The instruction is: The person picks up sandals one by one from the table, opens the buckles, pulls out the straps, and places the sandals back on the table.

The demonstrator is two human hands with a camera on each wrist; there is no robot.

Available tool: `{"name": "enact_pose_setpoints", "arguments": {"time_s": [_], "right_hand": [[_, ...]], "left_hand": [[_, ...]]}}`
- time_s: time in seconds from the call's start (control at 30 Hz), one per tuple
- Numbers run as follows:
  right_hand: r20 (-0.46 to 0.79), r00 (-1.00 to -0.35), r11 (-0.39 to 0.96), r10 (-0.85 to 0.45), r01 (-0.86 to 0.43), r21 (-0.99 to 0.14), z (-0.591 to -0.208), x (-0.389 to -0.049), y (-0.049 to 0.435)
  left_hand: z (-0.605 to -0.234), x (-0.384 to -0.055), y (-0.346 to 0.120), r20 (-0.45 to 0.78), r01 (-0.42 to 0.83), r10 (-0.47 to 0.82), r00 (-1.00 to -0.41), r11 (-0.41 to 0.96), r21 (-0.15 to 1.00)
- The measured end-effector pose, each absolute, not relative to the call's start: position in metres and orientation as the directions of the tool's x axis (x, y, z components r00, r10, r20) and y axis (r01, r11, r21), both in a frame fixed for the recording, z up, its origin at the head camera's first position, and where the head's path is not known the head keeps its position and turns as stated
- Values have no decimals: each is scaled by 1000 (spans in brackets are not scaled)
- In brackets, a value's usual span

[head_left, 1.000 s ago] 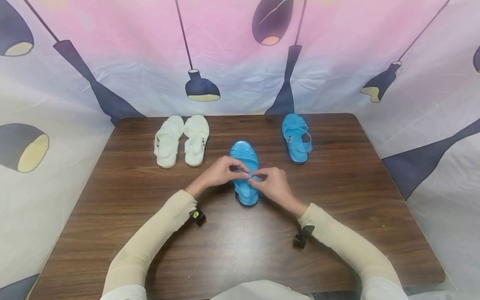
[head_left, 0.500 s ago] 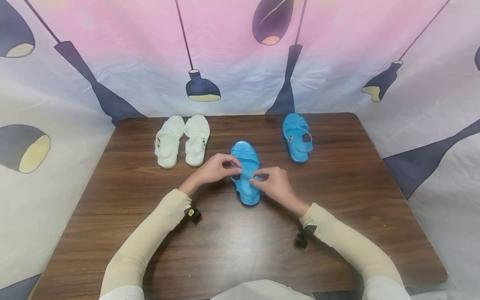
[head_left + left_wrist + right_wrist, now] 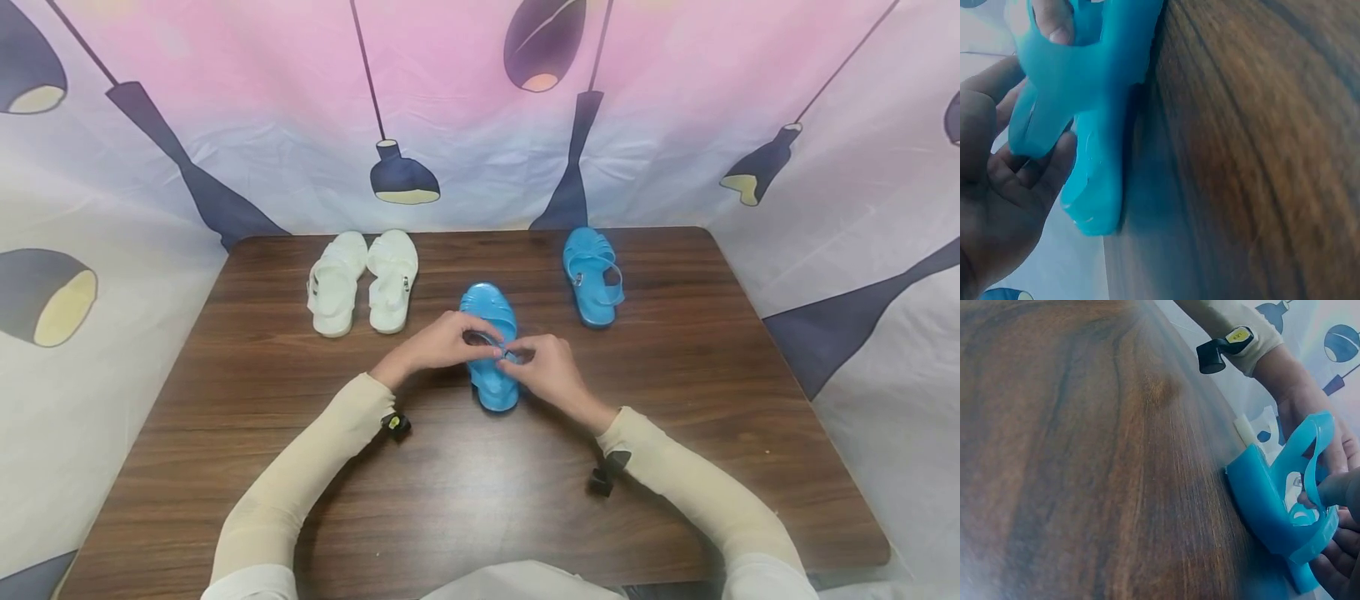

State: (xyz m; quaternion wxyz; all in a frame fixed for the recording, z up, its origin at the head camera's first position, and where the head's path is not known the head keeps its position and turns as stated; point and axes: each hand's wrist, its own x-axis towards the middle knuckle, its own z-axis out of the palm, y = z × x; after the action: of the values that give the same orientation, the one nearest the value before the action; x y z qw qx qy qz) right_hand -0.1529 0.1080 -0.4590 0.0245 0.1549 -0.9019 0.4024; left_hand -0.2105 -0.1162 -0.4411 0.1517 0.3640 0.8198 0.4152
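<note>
A blue jelly sandal [image 3: 489,302] lies sole down on the table, its toe pointing to the far side. My left hand [image 3: 441,344] comes over it from the left, thumb and forefinger pinching its ankle strap. From the other side my right hand [image 3: 553,373] pinches the strap at the buckle, and the fingertips of both hands nearly meet above the footbed. In the right wrist view the heel [image 3: 1263,500] stands near the table and the strap [image 3: 1316,440] loops up by the thumb. Fingers hide most of the buckle.
A second blue sandal [image 3: 598,287] lies farther back on the right. Two white sandals [image 3: 335,292] stand side by side at the back left. The brown wooden table [image 3: 480,500] ends at a patterned cloth [image 3: 480,108] hanging behind it.
My left hand drew leftward, leaving a stretch of strap between the hands half a second ago, then came back right to my right fingertips. My right hand stayed nearly in place.
</note>
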Motion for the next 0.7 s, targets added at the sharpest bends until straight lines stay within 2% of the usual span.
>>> {"name": "enact_pose_setpoints", "arguments": {"time_s": [0.13,0.47,0.7], "right_hand": [[169,-951,628,-260,-299,-718,-460,-152,108],[161,-954,629,-251,-287,-722,-463,-152,110],[178,-951,623,-253,-301,-722,-461,-152,108]], "left_hand": [[-443,-209,-115,72,500,734,-676,384,776],[-448,-209,-127,74,445,649,-757,430,786],[-442,-210,-125,78,445,652,-754,420,791]]}}
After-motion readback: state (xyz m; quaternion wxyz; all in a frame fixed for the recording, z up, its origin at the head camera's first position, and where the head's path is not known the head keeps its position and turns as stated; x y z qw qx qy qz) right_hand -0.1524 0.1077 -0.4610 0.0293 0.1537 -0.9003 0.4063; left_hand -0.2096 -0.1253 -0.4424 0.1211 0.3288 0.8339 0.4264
